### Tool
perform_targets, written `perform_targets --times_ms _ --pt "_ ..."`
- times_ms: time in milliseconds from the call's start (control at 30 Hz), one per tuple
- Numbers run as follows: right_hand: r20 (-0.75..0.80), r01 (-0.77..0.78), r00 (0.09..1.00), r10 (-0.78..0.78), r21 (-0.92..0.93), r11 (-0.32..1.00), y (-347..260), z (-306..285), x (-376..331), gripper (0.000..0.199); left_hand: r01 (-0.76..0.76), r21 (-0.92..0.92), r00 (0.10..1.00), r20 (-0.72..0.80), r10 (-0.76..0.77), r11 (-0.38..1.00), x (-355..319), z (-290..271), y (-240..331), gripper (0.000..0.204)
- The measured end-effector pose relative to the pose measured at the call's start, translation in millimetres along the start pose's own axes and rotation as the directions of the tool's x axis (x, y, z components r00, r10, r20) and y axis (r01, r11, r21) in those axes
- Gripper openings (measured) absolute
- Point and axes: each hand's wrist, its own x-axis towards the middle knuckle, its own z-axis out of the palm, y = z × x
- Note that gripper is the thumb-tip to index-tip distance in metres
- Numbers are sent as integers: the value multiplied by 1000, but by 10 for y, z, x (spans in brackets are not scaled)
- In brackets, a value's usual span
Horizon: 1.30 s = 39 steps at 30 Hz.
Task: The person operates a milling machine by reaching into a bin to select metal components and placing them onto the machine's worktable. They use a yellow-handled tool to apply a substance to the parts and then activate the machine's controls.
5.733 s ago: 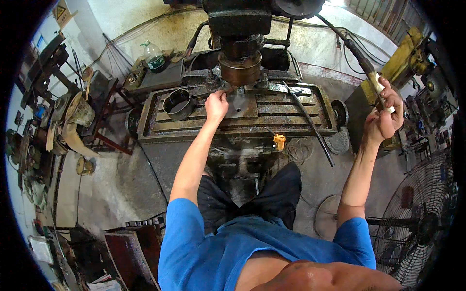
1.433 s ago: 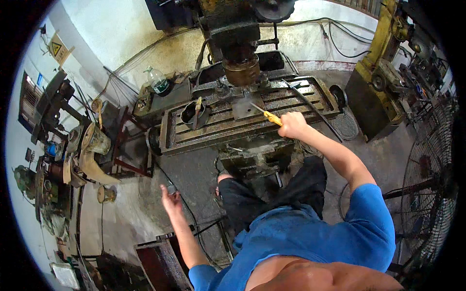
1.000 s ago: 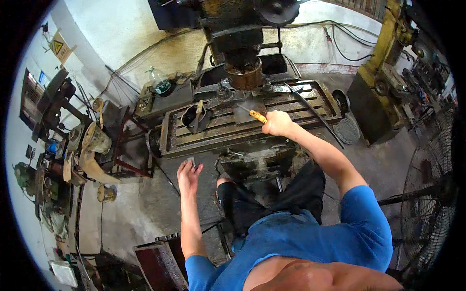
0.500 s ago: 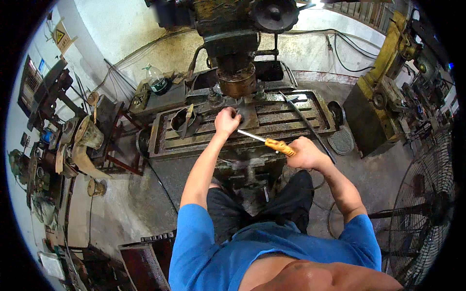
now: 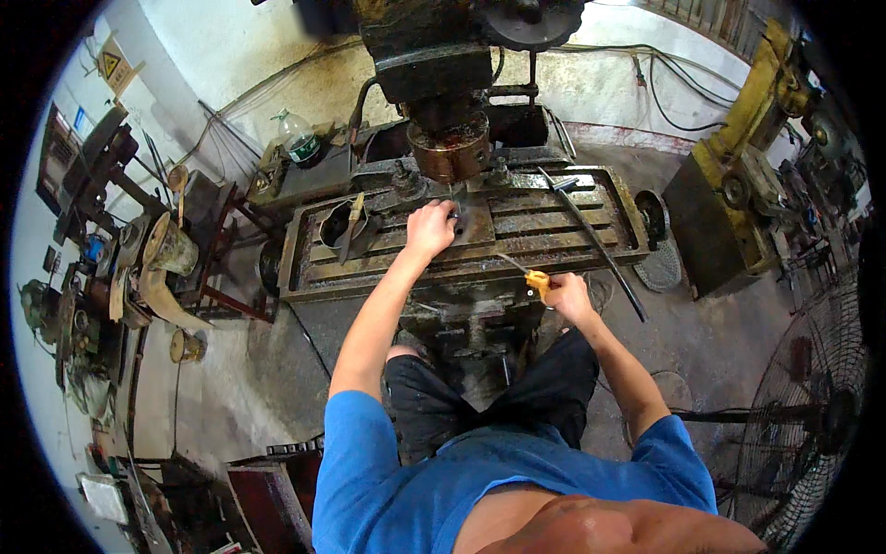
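My left hand is closed with its fingertips down on the milling machine table, just below the round spindle head. A small dark piece shows at its fingertips, too hidden to name. My right hand grips a yellow air blow gun in front of the table's near edge. Its thin metal nozzle points up and left toward the table, apart from my left hand.
A long dark bar lies slanted over the table's right side, its end past the near edge. A dark round holder with a brush-like tool stands on the table's left. A large fan stands at right, a plastic bottle at back left.
My right hand has drawn the blow gun back and turned it, so its nozzle tip is farther from my left hand. My left hand stays near the same spot under the spindle.
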Motion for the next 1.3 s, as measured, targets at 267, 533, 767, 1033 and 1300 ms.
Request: perform_targets --times_ms 267,533,767,1033,1300 --pt "5 78 997 -78 30 997 126 -195 -226 40 20 54 998 -54 -17 998 264 212 27 22" --pt "-449 504 759 -471 -53 862 -703 -1860 111 41 313 32 948 -65 -311 949 339 248 -29 29" --pt "-807 926 374 -457 296 234 -2412 -3523 251 53 362 -100 929 -42 -368 927 407 301 -135 32" --pt "-724 951 240 -647 42 305 -1410 -2692 -89 43 410 -63 908 -60 -414 910 342 261 -145 31" --pt "-708 940 287 -646 79 331 -1319 -2542 -184 20 366 -74 920 -118 -373 928 361 272 -82 31"
